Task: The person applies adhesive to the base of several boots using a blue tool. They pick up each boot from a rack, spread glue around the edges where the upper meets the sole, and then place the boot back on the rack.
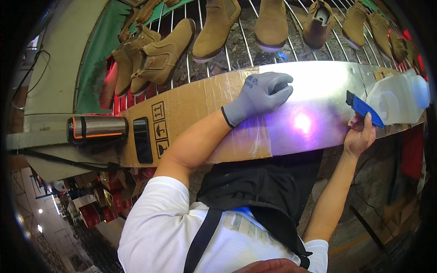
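A blue brush [366, 109] with short dark bristles is in my bare right hand [359, 135], gripped near the right end of the sheet metal. My left hand [268, 93] wears a grey glove and hovers over or rests on the edge between the cardboard [195, 118] and the shiny metal sheet [314, 91]. Its fingers are curled loosely toward the thumb, and nothing shows between them. Just right of the brush stands a translucent plastic jug [400, 100], lying close to my right hand.
Several tan ankle boots [218, 27] sit on metal bars [248, 45] beyond the work surface. A steel thermos [100, 128] lies at the left, beside a black phone [142, 141] on the cardboard. Boxes [98, 209] are stacked lower left.
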The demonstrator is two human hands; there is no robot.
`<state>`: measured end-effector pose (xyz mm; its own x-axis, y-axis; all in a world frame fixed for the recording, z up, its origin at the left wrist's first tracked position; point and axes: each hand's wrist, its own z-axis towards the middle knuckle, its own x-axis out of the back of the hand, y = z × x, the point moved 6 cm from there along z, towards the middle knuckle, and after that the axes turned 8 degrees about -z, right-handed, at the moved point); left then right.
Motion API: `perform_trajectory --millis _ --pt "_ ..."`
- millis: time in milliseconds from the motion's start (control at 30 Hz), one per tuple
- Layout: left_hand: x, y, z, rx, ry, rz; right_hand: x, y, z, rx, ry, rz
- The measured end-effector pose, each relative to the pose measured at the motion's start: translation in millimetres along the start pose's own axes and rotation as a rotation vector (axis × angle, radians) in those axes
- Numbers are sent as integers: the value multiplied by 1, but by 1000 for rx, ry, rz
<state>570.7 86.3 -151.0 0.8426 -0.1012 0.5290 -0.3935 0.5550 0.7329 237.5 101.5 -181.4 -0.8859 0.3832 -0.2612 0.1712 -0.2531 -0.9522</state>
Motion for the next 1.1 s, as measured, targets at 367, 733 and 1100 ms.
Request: perform_trajectory --millis 367,733,1100 --pt "52 -26 14 374 474 -665 -5 0 -7 7 17 43" --pt "170 -169 112 708 722 172 -4 0 -6 2 -17 15" --pt "231 -241 117 869 654 -14 -8 -4 -9 6 14 -2"
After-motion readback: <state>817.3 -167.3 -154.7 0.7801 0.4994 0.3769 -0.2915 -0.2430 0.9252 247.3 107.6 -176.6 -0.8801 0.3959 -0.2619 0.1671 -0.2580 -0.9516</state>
